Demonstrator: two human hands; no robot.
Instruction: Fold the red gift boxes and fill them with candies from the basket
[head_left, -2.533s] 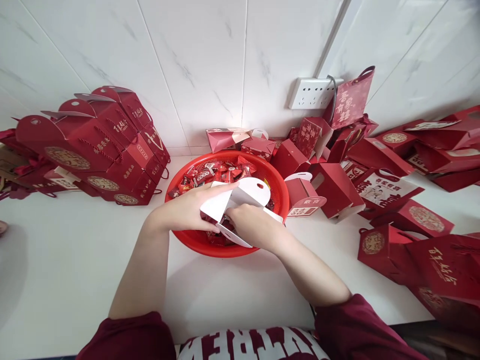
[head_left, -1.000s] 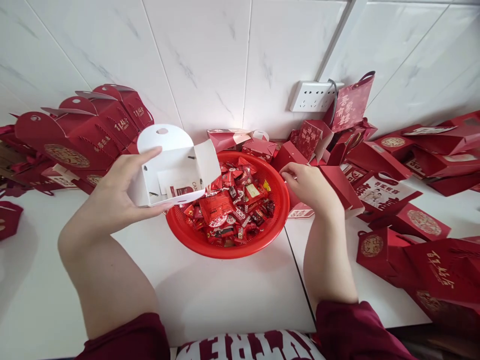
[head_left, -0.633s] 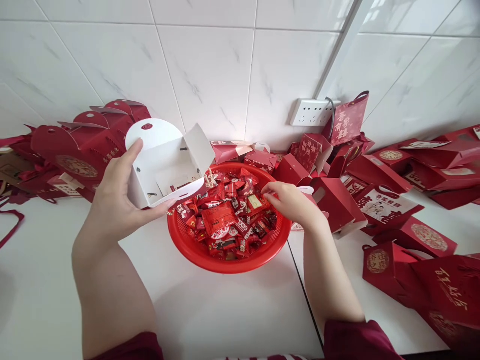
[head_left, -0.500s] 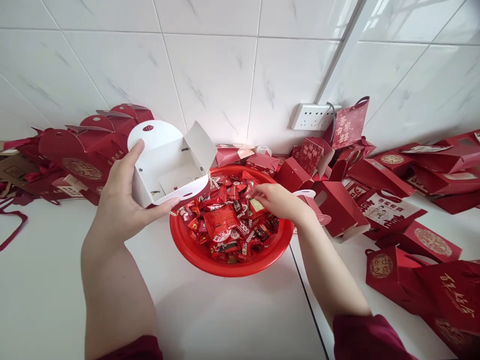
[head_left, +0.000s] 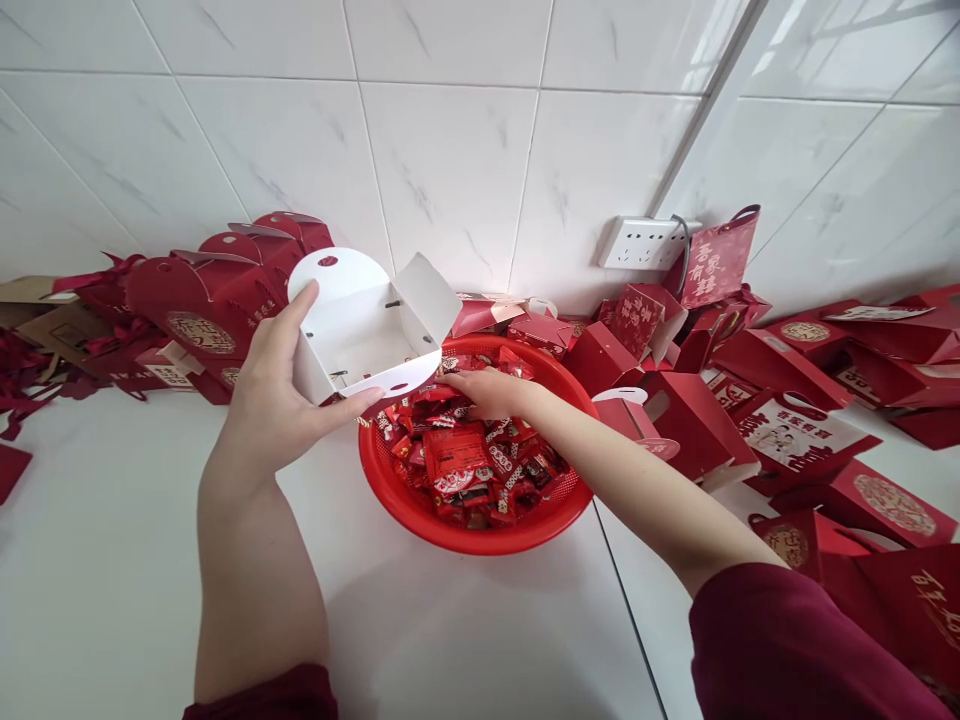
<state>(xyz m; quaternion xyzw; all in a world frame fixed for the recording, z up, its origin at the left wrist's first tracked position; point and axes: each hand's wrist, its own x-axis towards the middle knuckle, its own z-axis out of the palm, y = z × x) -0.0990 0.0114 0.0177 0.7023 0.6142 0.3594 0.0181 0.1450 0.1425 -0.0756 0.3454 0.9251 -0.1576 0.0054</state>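
Observation:
My left hand [head_left: 274,375] grips a gift box [head_left: 352,330] by its left end, thumb along the near flap and fingers at the far flap. The box is white inside, its lid flaps stand apart, and it is tilted toward me above the left rim of a red plastic basket [head_left: 480,540]. Red-wrapped candies [head_left: 457,455] fill the basket. My right hand [head_left: 487,392] is over the candies beside the box's right end, its fingers drawn together and pointing left. Whatever lies between its fingertips is hidden.
Red gift boxes [head_left: 217,300] stand in a row along the wall at left. More red boxes [head_left: 690,425] lie piled at right, beside a white power strip [head_left: 651,243]. The white tabletop [head_left: 420,630] has a dark seam running right of the basket.
My right hand has moved left across the candies to the box's right end. My left hand still holds the box over the basket's rim. The whole view has shifted slightly.

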